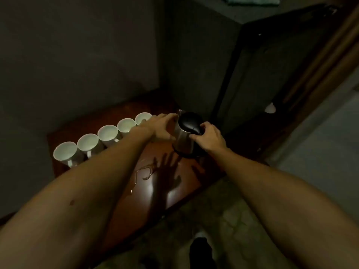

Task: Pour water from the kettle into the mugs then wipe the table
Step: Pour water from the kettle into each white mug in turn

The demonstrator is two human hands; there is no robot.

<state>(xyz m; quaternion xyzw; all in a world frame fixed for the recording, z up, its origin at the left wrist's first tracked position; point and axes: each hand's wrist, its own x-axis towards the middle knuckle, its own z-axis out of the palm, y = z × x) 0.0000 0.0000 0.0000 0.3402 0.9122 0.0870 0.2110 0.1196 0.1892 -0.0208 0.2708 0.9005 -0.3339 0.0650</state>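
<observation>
Dim light, head view; kettle (186,133) stands upright at the far right end of the table (174,193), on or just above its dark base, contact not resolvable; body brushed steel, lid and handle glossy black plastic, spout tip pointing away toward the wall corner. Right hand (208,135) is clenched around the black handle on the kettle's right side; left hand (162,127) is spread flat against the steel wall on the left, steadying, fingers curved, not fully wrapped. 5 mugs (107,133) sit in 1 row running from near left to far right along the wall edge; white glazed ceramic, round mouths up, handles facing the person; whether any holds water cannot be told. Key relation: the row lies to the left of the kettle, the nearest mug just behind the left wrist; judgement: the spout must swing left, and the left forearm now crosses that path. Table top polished red-brown wood, reflective; a thin spill of water (144,174) lies in front of the kettle, suggesting wiping will be needed there.
</observation>
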